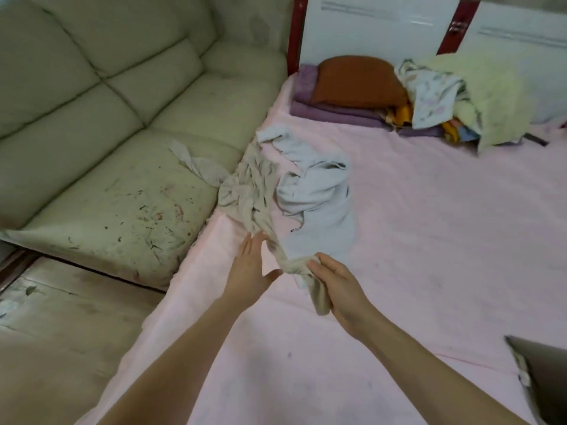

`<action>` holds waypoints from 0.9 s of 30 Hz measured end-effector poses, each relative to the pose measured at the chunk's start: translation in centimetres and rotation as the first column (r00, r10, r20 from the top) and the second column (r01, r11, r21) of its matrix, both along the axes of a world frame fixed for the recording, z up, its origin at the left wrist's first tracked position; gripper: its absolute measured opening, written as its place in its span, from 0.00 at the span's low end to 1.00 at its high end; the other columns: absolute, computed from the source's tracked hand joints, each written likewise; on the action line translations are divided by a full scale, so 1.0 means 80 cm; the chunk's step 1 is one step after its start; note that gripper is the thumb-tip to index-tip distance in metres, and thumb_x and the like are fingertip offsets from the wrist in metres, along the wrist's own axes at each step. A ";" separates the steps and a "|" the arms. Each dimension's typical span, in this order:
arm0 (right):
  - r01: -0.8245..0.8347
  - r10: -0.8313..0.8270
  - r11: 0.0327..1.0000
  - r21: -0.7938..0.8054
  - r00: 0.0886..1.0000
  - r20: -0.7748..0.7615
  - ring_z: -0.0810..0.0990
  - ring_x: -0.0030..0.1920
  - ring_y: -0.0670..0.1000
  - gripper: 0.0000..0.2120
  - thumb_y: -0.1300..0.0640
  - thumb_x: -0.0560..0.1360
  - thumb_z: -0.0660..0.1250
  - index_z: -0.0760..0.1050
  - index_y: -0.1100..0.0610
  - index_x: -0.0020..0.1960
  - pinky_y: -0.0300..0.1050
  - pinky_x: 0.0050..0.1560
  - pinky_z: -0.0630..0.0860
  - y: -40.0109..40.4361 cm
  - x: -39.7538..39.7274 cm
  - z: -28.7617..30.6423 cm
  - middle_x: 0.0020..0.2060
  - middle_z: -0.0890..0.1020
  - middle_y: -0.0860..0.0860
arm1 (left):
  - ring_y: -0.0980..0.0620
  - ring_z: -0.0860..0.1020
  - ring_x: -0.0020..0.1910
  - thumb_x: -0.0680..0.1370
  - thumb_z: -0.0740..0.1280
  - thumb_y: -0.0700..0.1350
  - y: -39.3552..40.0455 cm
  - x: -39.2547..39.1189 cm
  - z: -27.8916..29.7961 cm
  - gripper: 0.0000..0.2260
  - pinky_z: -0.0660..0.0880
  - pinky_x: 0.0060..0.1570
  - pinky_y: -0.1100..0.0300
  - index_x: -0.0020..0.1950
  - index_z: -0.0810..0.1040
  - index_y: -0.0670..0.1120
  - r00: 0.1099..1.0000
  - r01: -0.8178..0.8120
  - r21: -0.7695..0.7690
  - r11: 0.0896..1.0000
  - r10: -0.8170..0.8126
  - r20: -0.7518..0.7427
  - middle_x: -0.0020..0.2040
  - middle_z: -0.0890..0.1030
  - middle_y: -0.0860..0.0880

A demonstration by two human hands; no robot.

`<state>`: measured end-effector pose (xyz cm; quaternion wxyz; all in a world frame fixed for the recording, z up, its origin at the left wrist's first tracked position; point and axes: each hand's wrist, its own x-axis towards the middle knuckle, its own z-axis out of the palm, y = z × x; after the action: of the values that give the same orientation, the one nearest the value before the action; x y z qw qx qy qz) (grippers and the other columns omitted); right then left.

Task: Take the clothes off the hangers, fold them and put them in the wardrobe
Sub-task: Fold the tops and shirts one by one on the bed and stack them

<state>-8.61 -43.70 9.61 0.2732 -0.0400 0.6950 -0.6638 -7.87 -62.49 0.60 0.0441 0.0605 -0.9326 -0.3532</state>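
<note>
A crumpled beige garment (248,191) lies across the left edge of the pink bed (429,240), one end trailing onto the sofa. My right hand (340,289) grips its near end, bunched between thumb and fingers. With straight fingers, my left hand (250,265) reaches toward the same garment, its fingertips at the cloth. A pale grey-blue garment (319,194) lies rumpled right beside the beige one. No hanger is visible.
A cream sofa (122,124) with a marked seat stands against the bed's left side. At the headboard (383,29) sit folded purple cloth under a brown pillow (359,78) and a heap of floral and yellow bedding (460,96). A grey object (543,375) pokes in at lower right.
</note>
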 end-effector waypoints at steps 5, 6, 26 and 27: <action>0.279 -0.256 0.946 -0.163 0.955 0.149 0.70 0.38 0.53 0.11 0.62 0.81 0.57 0.68 0.58 0.39 0.45 0.40 0.77 0.026 0.025 0.059 0.34 0.70 0.56 | 0.47 0.58 0.76 0.78 0.67 0.48 0.038 0.005 0.055 0.26 0.52 0.73 0.55 0.74 0.66 0.47 0.964 0.265 -0.299 0.917 -0.241 0.114 0.73 0.69 0.49; 0.301 -0.273 0.936 -0.183 0.948 0.164 0.69 0.34 0.54 0.13 0.62 0.80 0.56 0.68 0.59 0.36 0.45 0.34 0.74 0.039 0.031 0.077 0.31 0.70 0.56 | 0.48 0.63 0.74 0.79 0.65 0.47 0.050 0.011 0.068 0.20 0.51 0.73 0.55 0.71 0.70 0.48 0.953 0.301 -0.377 0.876 -0.265 0.146 0.69 0.73 0.49; -0.170 0.210 0.974 0.149 0.924 -0.320 0.80 0.49 0.44 0.09 0.59 0.76 0.70 0.78 0.51 0.55 0.37 0.49 0.75 0.262 0.202 0.158 0.49 0.83 0.47 | 0.55 0.71 0.37 0.79 0.64 0.40 0.273 0.218 0.319 0.10 0.68 0.40 0.58 0.44 0.80 0.35 0.977 0.203 0.274 0.940 -0.214 0.011 0.37 0.78 0.43; -0.156 0.176 0.984 0.090 0.940 -0.294 0.80 0.48 0.47 0.07 0.61 0.78 0.67 0.79 0.52 0.54 0.42 0.49 0.76 0.262 0.205 0.171 0.47 0.83 0.48 | 0.55 0.72 0.38 0.78 0.65 0.42 0.273 0.222 0.332 0.10 0.69 0.42 0.58 0.45 0.81 0.36 0.985 0.166 0.306 0.938 -0.175 0.004 0.38 0.79 0.44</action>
<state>7.81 -22.72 23.27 0.2206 -0.1900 0.7438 -0.6017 9.91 -40.63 27.13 -0.0111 -0.0089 -0.8692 -0.4942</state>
